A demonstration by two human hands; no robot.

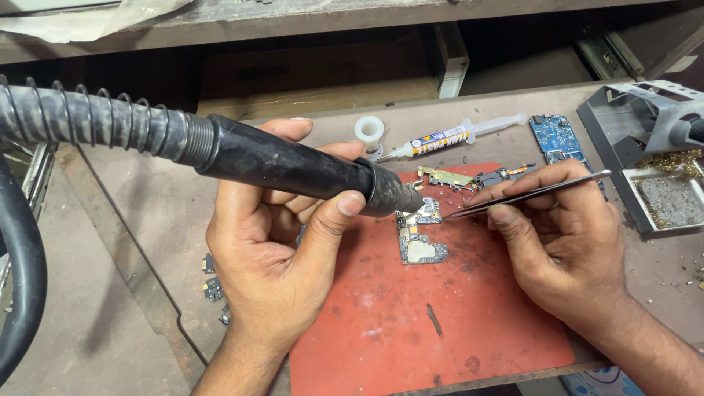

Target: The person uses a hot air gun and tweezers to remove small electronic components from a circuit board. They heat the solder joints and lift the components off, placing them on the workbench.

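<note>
two hands busy over the red mat [411, 323]: left hand [271, 242] clamped round the black hot-air wand [293, 167], nozzle aimed at the small circuit board [419, 233]; right hand [561, 235] pinching tweezers [528, 194] closed, tips just right of the board. looks like heating a part, and lifting it would need a steady tip.

The red mat [440, 323] lies bare in front; a syringe [447, 138], spool [369, 132] and blue board [557, 138] crowd its far side.
</note>
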